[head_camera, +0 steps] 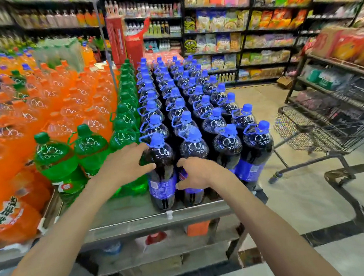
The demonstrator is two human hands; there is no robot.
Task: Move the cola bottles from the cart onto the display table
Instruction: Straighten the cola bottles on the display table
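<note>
Several rows of dark cola bottles with blue caps (186,97) stand on the metal display table (140,220). The front-left cola bottle (161,179) stands near the table's front edge. My left hand (126,162) grips its upper left side, thumb and fingers curled round it. My right hand (196,174) is between this bottle and the neighbouring cola bottle (194,145), fingers curled against them at label height. The wire cart (321,125) stands to the right on the floor; no cola bottles show in it.
Green soda bottles (60,161) stand just left of the cola, with orange soda bottles (42,110) beyond them. Store shelves (244,33) fill the back. A rack with boxed goods (345,57) rises behind the cart. Tiled floor (303,204) lies right of the table.
</note>
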